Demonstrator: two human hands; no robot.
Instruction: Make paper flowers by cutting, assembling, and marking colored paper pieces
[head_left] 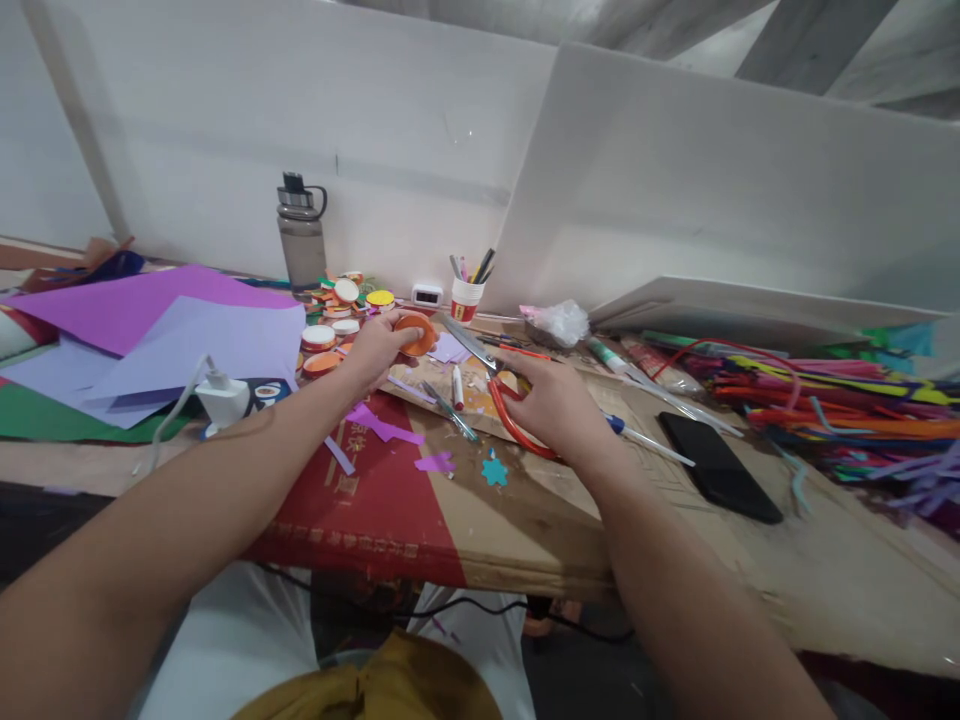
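My left hand grips a round orange disc by its edge, above the middle of the table. To its right, my right hand is closed around the red handles of a pair of scissors. The metal blades point up and left toward the disc, without touching it. Below the hands lie a teal pen, a white and red marker, purple paper scraps and a teal star-shaped cutout. The fingertips of my right hand are partly hidden.
Purple and lilac sheets and a white plug are at the left. Behind stand a bottle, jars and a pen cup. A black phone and colourful pipe cleaners lie at the right.
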